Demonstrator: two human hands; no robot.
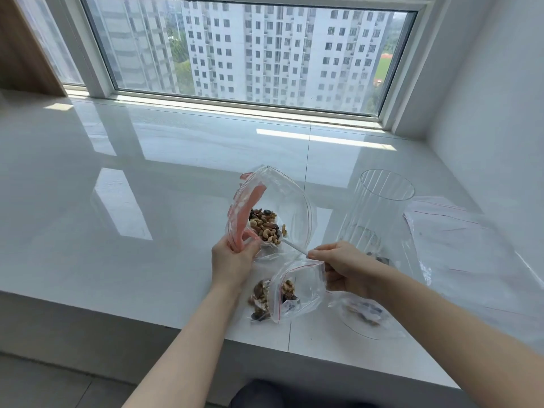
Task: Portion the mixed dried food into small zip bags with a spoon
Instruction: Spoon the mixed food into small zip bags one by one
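Small zip bag [297,293]: near edge, some nuts inside, mouth pinched by right hand [343,267], which also holds spoon [294,247].
Left hand [232,260]: grips large bag [273,213] of mixed nuts [265,225].

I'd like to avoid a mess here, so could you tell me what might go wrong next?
1. The big bag is held up only by the left hand; if it sags, nuts could spill.
2. The right hand holds both the spoon and the small bag, so its mouth may close while filling.
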